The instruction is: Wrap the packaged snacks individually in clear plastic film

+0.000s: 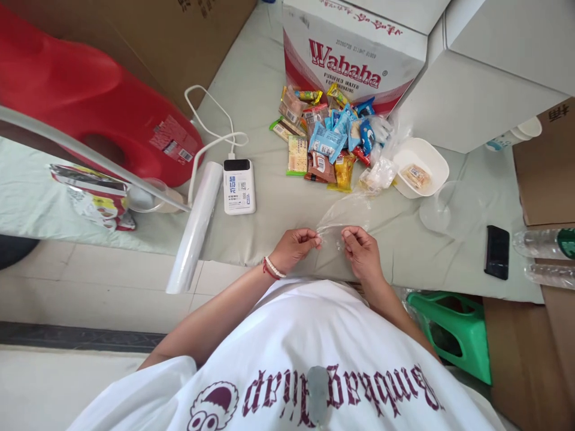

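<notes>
- Left hand [294,246] pinched the near edge of a clear plastic bag [344,214].
- Right hand [362,251] pinched the same edge, just beside.
- Snack pile [326,140] lay farther off.

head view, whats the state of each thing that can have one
clear plastic bag: flat on the cloth, near edge pinched by both hands
left hand: fingers closed on the bag edge
right hand: fingers closed on the bag edge
white bowl: upright, one wrapped snack inside
snack pile: loose, wrapped
power bank: cable plugged in
phone: screen dark
</notes>
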Demonstrator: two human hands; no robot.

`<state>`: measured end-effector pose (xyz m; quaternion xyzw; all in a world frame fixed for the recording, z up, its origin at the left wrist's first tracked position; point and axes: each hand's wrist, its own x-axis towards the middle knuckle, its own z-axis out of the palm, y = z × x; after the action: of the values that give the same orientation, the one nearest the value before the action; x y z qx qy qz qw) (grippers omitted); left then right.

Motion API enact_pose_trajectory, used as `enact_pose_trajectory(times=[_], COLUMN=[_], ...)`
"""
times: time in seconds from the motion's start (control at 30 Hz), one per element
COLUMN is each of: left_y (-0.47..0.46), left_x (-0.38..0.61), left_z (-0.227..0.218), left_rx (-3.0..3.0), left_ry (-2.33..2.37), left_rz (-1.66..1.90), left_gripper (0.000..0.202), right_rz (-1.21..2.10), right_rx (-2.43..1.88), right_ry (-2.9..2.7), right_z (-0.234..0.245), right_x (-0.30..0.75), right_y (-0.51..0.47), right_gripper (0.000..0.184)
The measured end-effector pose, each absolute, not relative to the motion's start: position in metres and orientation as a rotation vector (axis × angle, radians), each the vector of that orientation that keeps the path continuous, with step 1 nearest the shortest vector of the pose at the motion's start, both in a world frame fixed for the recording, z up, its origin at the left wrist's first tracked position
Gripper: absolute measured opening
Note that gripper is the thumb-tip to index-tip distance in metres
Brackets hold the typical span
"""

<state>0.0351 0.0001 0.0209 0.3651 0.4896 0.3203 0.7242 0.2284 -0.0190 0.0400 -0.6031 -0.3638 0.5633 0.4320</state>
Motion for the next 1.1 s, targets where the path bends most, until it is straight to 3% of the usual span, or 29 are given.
enact_pose_trajectory(times=[0.27, 0.57, 0.83, 1.1], left_y=[-0.013, -0.024, -0.017, -0.007], left_x=[0.038, 0.043, 0.060, 0.061], left_z=[0.019, 0.027, 0.033, 0.030], left_rx=[1.087, 1.301, 1.290, 0.987], left_ry=[1.061, 1.114, 1.058, 0.928], left_rz=[0.697, 0.738, 0.842, 0.756], left_gripper=[0.039, 0.030, 0.031, 0.044], right_rz=[1.088, 1.394, 1.425, 0.959], right_rx=[-1.475, -1.557, -1.509, -1.506], right_ry=[-1.516, -0.947, -0.967, -1.674], right_z=[0.045, 0.047, 0.061, 0.076], right_x=[0.215, 0.231, 0.225, 0.251], right_y=[-0.036, -0.041, -0.033, -0.038], right_gripper=[0.023, 0.041, 0.046, 0.021])
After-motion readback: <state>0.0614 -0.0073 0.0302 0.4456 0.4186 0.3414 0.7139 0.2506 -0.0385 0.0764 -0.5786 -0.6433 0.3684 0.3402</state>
